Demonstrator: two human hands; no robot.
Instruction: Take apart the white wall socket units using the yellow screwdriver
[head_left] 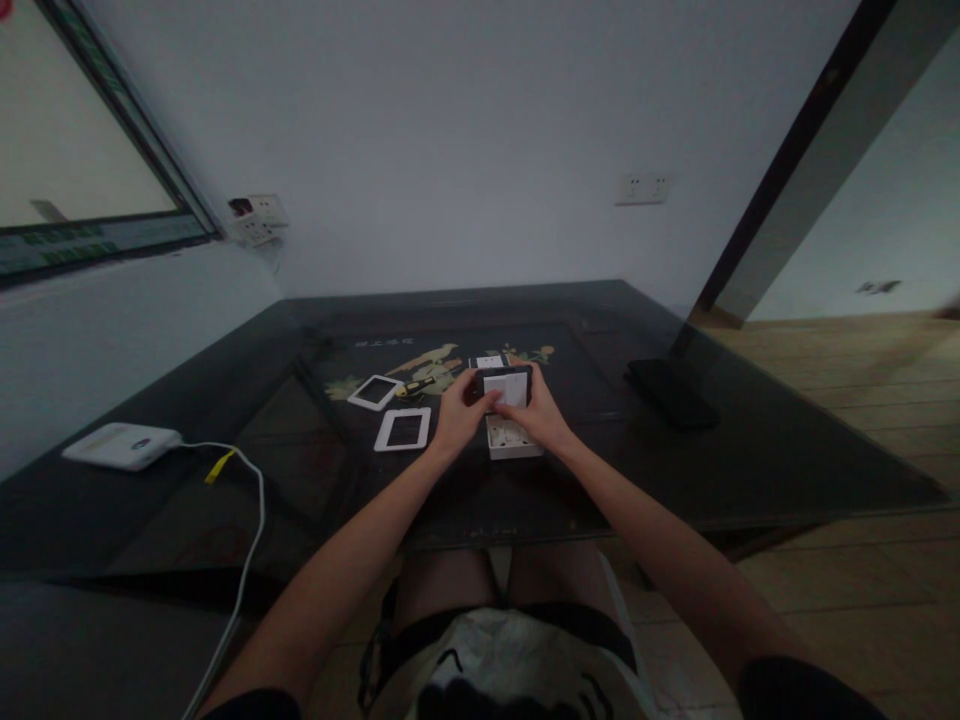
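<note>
Both my hands grip a small flat rectangular thing with a dark rim and a white face (514, 385) above the table. My left hand (459, 408) holds its left side, and my right hand (543, 410) its right side, with both thumbs over the front. Just beneath, a shallow white box (516, 451) has small parts inside that I cannot make out. Behind the held thing, another white-faced piece (489, 361) is partly covered. To the left lie a white frame with a dark middle (403, 429), a second such frame (374, 392) and a yellow-and-black tool (416, 386).
The dark, glossy table (570, 490) has a painted bird-and-flower pattern. A black flat object (671, 393) lies at right. A white device (122, 446) at left has a cable (261, 500) running off the front edge. Wall sockets (643, 188) are behind.
</note>
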